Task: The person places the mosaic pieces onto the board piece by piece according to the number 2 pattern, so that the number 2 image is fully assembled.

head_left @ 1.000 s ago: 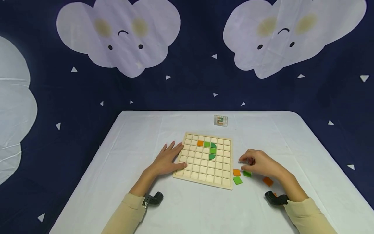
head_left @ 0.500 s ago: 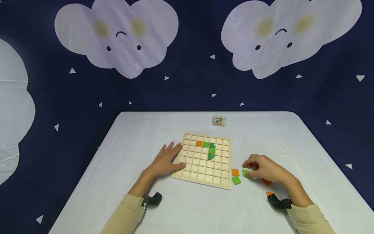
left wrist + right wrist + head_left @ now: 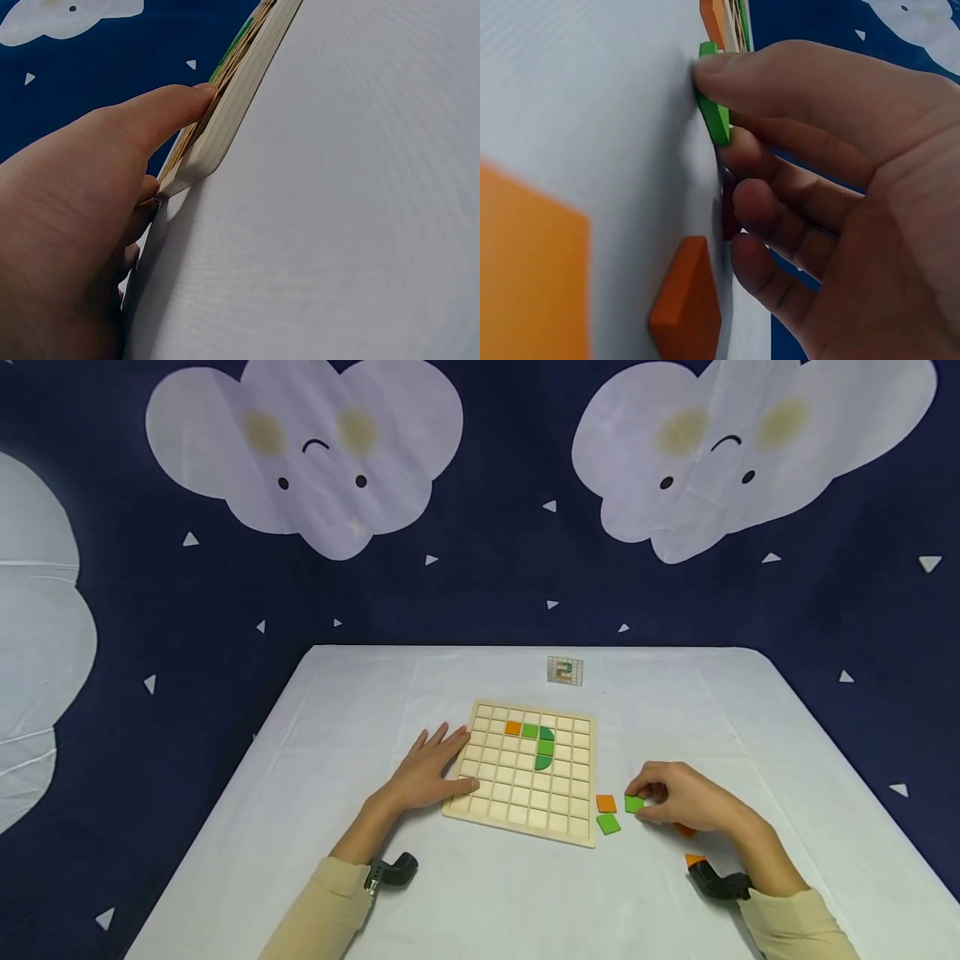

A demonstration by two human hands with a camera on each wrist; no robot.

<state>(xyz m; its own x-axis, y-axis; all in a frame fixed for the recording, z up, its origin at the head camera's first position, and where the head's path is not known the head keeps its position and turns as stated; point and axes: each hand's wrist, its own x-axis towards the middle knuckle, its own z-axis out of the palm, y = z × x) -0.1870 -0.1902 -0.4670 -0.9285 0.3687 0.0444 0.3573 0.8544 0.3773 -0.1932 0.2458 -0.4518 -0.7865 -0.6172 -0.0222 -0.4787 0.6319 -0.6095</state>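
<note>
My left hand point(image 3: 427, 774) rests at the left side of a wooden grid board point(image 3: 495, 814), fingers spread straight along its edge. In the left wrist view, the thumb point(image 3: 169, 105) lies over the board's rim. Orange, green and dark green pieces form a hooked shape in the board's upper cells, among them a quarter-round dark green piece point(image 3: 543, 762). Right of the board, my right hand point(image 3: 686, 793) pinches a green square tile point(image 3: 633, 804) between thumb and fingers. The right wrist view shows that green tile point(image 3: 714, 112) tilted, close to the tablecloth.
An orange tile point(image 3: 606, 803) and another green tile point(image 3: 608, 823) lie by the board's right edge. More orange tiles lie under the right forearm, one orange tile point(image 3: 695, 860) beside the black wrist camera. A small patterned card point(image 3: 565, 671) stands behind the board.
My right hand has drawn back slightly toward me and to the right, its fingertips now at the green tile. The left hand has stayed on the board.
</note>
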